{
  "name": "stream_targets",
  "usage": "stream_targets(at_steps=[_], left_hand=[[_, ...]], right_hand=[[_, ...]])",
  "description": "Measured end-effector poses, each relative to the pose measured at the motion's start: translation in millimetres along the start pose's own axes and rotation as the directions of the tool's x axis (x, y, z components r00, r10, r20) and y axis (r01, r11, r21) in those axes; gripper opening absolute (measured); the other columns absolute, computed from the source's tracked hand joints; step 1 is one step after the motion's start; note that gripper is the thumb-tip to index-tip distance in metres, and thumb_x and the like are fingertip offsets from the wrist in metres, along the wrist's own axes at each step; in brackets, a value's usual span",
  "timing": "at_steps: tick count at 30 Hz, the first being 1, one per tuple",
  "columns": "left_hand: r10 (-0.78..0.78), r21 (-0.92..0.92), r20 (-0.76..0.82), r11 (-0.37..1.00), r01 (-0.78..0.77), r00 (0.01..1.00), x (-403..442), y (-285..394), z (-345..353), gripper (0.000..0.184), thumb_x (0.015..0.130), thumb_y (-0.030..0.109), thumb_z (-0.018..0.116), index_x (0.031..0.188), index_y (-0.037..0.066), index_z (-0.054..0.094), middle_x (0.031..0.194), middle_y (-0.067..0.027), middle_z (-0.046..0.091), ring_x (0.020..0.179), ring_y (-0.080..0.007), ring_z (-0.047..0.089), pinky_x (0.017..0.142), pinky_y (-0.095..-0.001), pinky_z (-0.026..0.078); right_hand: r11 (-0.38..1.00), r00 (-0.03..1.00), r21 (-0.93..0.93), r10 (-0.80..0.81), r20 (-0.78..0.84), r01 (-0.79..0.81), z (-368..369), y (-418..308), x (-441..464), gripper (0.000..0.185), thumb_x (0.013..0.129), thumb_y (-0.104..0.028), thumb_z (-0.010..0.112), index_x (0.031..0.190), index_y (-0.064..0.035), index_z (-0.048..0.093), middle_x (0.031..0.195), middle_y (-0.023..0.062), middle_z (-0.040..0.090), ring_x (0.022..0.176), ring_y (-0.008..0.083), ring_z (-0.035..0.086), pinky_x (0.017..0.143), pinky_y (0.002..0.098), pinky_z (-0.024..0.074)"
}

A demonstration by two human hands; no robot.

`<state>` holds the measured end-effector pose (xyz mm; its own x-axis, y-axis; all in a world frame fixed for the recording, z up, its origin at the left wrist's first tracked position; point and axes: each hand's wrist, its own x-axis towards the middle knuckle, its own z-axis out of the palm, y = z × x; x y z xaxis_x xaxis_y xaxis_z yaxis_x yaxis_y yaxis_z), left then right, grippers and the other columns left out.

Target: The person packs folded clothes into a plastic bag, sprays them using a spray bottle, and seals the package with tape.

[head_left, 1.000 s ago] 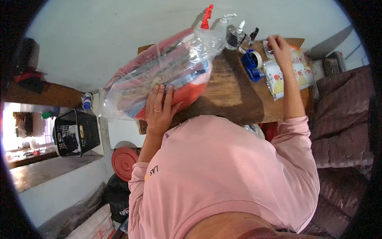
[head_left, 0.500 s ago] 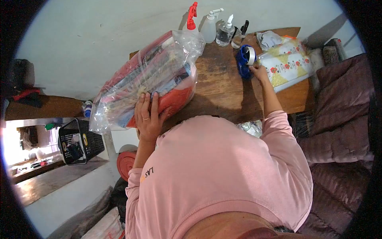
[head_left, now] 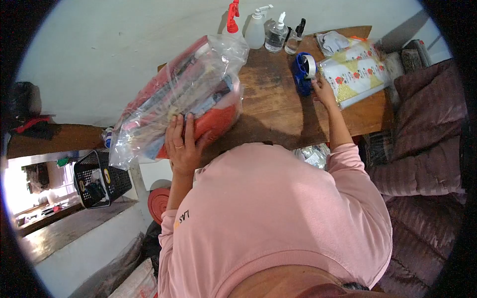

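Observation:
A clear plastic bag of folded clothes [head_left: 198, 82] lies slanted across the left part of the wooden table, with red cloth showing through at its near side. My left hand [head_left: 184, 146] rests on the bag's near side, fingers stretched out and slightly spread. Toward the back right stands a blue tape dispenser [head_left: 300, 82] with a pale roll of tape [head_left: 310, 66] on it. My right hand [head_left: 325, 93] is at the dispenser's right side, thumb and fingers pinched together at the tape; the tape's loose end is too small to make out.
Several bottles, including a white spray bottle [head_left: 255, 32], line the table's back edge by the wall. White printed packaging with red flowers [head_left: 355, 74] lies at right beside a grey cloth [head_left: 332, 42]. A black basket [head_left: 94, 181] stands at left; brown quilted bedding [head_left: 422, 139] is at right.
The view has shifted slightly. My right hand's fingers have moved a little up along the tape side of the dispenser. My left hand stays on the bag.

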<state>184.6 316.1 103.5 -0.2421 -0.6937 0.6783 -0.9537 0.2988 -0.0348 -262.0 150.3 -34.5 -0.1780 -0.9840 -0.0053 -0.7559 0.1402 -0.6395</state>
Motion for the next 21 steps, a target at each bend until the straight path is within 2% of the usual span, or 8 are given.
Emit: stream_targets(at_steps=[2,5,6,9,12,15,18,21], left_hand=[[-0.002,-0.001,0.007,1.0,0.002,1.0,0,-1,1,0.059,0.076,0.036,0.07,0.124,0.007,0.053,0.125,-0.0122,0.045,0.117,-0.0309,0.045,0.095,-0.0447,0.04],[-0.004,0.018,0.027,1.0,0.003,1.0,0,-1,-1,0.058,0.076,0.035,0.07,0.123,0.007,0.053,0.125,-0.0122,0.045,0.117,-0.0309,0.045,0.095,-0.0449,0.04],[-0.001,0.017,0.018,1.0,0.0,1.0,0,-1,0,0.058,0.076,0.035,0.07,0.123,0.007,0.053,0.126,-0.0121,0.045,0.117,-0.0309,0.045,0.095,-0.0449,0.04],[0.006,0.021,-0.003,1.0,-0.006,1.0,1,1,1,0.057,0.076,0.035,0.069,0.123,0.007,0.053,0.126,-0.0119,0.045,0.118,-0.0306,0.044,0.095,-0.0447,0.039],[0.006,0.02,-0.003,1.0,-0.006,1.0,3,2,-1,0.057,0.076,0.034,0.069,0.123,0.007,0.053,0.126,-0.0114,0.045,0.118,-0.0302,0.044,0.096,-0.0444,0.039],[-0.006,0.014,0.026,1.0,0.006,1.0,2,1,-3,0.058,0.074,0.033,0.071,0.123,0.008,0.053,0.126,-0.011,0.045,0.118,-0.0298,0.044,0.096,-0.044,0.039],[-0.017,0.017,0.048,1.0,0.016,0.999,0,-2,-2,0.06,0.072,0.031,0.073,0.124,0.01,0.053,0.126,-0.0109,0.045,0.118,-0.0295,0.045,0.095,-0.0438,0.04],[-0.015,0.011,0.015,1.0,0.015,1.0,2,1,0,0.062,0.07,0.03,0.074,0.124,0.011,0.052,0.126,-0.0105,0.045,0.118,-0.0292,0.045,0.095,-0.0434,0.041]], right_hand=[[0.931,0.971,0.3,0.16,0.178,-0.209,-1,12,-11,0.027,0.09,-0.03,0.055,0.098,-0.0036,0.055,0.088,0.0082,0.062,0.084,0.0158,0.061,0.071,0.0311,0.0489],[0.741,0.976,0.648,0.046,0.213,-0.176,7,31,-36,0.024,0.089,-0.03,0.058,0.092,-0.0057,0.056,0.093,0.004,0.061,0.091,0.0144,0.058,0.079,0.0301,0.0454],[0.632,0.962,0.732,0.082,0.262,-0.253,5,26,-46,0.017,0.09,-0.025,0.056,0.088,-0.0072,0.056,0.104,0.0047,0.061,0.099,0.015,0.055,0.085,0.0302,0.0428],[0.517,0.975,0.839,-0.035,0.219,-0.17,17,45,-54,0.013,0.089,-0.02,0.054,0.087,-0.0072,0.056,0.112,0.0072,0.06,0.102,0.0154,0.054,0.089,0.0302,0.0409],[0.4,0.979,0.898,-0.008,0.206,-0.186,18,41,-67,0.01,0.088,-0.016,0.054,0.085,-0.0066,0.057,0.118,0.0083,0.057,0.107,0.0157,0.052,0.091,0.0305,0.0392],[0.339,0.896,0.831,0.225,0.384,-0.441,7,29,-66,0.017,0.089,-0.022,0.055,0.084,-0.0055,0.057,0.111,0.0106,0.061,0.104,0.0163,0.055,0.088,0.0304,0.0413],[0.674,0.9,0.599,0.279,0.335,-0.432,6,42,-54,0.029,0.089,-0.031,0.056,0.087,-0.0021,0.06,0.094,0.0122,0.065,0.086,0.017,0.063,0.074,0.0291,0.0479],[0.891,0.943,0.312,0.295,0.156,-0.331,2,44,-43,0.038,0.087,-0.038,0.057,0.089,-0.0002,0.061,0.074,0.0112,0.065,0.058,0.0198,0.063,0.053,0.029,0.0494]])
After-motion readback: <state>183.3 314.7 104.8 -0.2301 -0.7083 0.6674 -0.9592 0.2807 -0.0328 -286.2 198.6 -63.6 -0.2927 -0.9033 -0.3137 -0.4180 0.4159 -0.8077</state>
